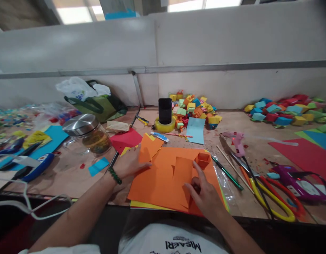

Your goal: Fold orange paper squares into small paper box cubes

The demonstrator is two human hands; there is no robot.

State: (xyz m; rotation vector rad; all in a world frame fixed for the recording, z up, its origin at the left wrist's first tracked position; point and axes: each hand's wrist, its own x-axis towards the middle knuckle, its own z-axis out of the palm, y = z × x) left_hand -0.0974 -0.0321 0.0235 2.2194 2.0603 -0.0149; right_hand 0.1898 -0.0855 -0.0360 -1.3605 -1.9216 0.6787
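Observation:
A stack of orange paper sheets (152, 183) lies in front of me, with yellow and other colours showing at its edges. My left hand (128, 163), fingers and thumb spread, rests at the stack's left side against an irregularly cut orange piece (149, 147). My right hand (205, 192) is at the right edge of an orange paper strip (182, 181) that stands slightly off the sheets. Its index finger and thumb are apart, with the other fingers curled; nothing shows gripped in it. Just beyond its index finger stands a small open orange paper box (203, 159).
To the right are a green pen (228, 173), scissors (266, 197), a pink glue gun (236, 141) and a purple device (297, 185). A glass jar (86, 135) stands left. Behind are a phone (165, 111) on a tape roll (165, 125) and piled paper boxes (191, 107).

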